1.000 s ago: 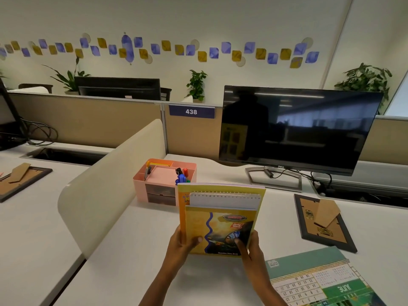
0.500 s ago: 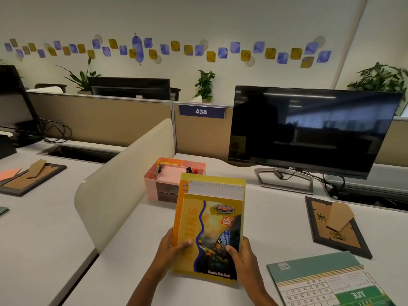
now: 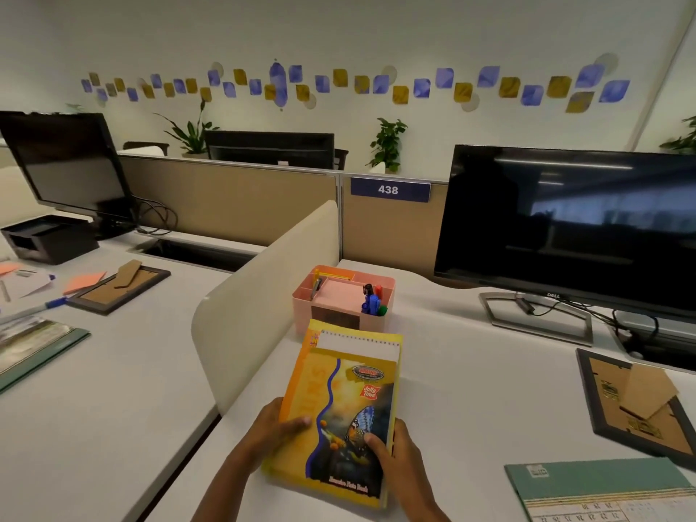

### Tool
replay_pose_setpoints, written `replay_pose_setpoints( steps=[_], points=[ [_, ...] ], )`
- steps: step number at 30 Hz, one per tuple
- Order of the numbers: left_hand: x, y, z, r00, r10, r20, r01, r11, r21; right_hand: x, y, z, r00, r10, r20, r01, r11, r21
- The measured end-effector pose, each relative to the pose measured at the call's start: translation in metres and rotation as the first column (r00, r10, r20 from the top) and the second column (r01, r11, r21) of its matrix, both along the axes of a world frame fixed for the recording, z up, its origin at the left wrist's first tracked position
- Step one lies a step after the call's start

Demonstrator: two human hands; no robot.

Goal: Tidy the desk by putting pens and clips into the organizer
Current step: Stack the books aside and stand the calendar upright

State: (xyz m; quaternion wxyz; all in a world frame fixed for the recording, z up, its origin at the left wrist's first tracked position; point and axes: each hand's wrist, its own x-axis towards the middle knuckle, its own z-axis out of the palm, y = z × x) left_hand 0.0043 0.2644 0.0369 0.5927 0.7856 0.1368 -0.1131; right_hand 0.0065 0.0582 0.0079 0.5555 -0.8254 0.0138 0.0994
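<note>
A stack of yellow notebooks (image 3: 341, 408) with a butterfly cover lies nearly flat on the white desk (image 3: 470, 389). My left hand (image 3: 277, 427) grips its left edge and my right hand (image 3: 395, 452) grips its lower right edge. Behind it stands the pink organizer (image 3: 388, 318), apart from the notebooks, with blue, red and green pens (image 3: 373, 301) in its right compartment and a clip (image 3: 316, 286) at its left. A blue-capped pen (image 3: 56, 303) lies on the neighbouring desk at far left.
A cream divider panel (image 3: 263, 314) runs left of the notebooks. A black monitor (image 3: 565, 227) stands at the back right, a face-down picture frame (image 3: 640, 401) and a green calendar (image 3: 602, 487) at right. The left desk holds another frame (image 3: 120, 288), papers, a black box (image 3: 49, 239).
The notebooks have been lowered from upright to nearly flat on the desk, both hands still on them. The view has swung left, showing more of the neighbouring desk.
</note>
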Motion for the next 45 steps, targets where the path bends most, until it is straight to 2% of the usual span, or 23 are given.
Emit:
replay_pose_setpoints(
  steps=[4, 9, 11, 13, 15, 20, 25, 36, 45],
  points=[
    [0.002, 0.016, 0.001, 0.999, 0.001, -0.034, 0.002, 0.994, 0.112, 0.003, 0.019, -0.003, 0.999, 0.033, -0.020, -0.033, 0.998, -0.045],
    [0.018, 0.037, -0.011, 0.989, 0.096, -0.112, -0.051, 0.934, 0.354, 0.009, 0.039, -0.010, 0.998, 0.053, 0.030, -0.046, 0.979, -0.200],
    [0.021, 0.034, -0.003, 0.983, 0.096, -0.157, -0.002, 0.857, 0.516, 0.011, 0.046, -0.007, 0.997, 0.067, 0.032, -0.055, 0.955, -0.292],
    [0.023, 0.028, 0.004, 0.982, 0.118, -0.150, 0.012, 0.745, 0.667, 0.014, 0.051, -0.005, 0.997, 0.066, 0.045, -0.049, 0.948, -0.316],
    [0.026, 0.024, 0.006, 0.983, 0.124, -0.136, 0.019, 0.667, 0.745, 0.015, 0.055, -0.005, 0.994, 0.075, 0.075, -0.048, 0.946, -0.320],
    [0.035, 0.020, 0.000, 0.985, 0.115, -0.132, 0.031, 0.628, 0.778, 0.020, 0.064, -0.006, 0.992, 0.080, 0.093, -0.049, 0.953, -0.300],
    [0.037, 0.023, -0.006, 0.990, 0.107, -0.095, 0.022, 0.541, 0.841, 0.021, 0.066, -0.010, 0.989, 0.081, 0.126, -0.044, 0.960, -0.278],
    [0.041, 0.025, -0.011, 0.994, 0.107, 0.010, -0.064, 0.509, 0.859, 0.017, 0.061, -0.017, 0.979, 0.113, 0.171, -0.076, 0.976, -0.206],
    [0.032, 0.011, -0.020, 0.981, 0.158, 0.110, -0.175, 0.496, 0.851, 0.018, 0.054, -0.016, 0.987, 0.142, 0.080, -0.126, 0.976, -0.179]
  ],
)
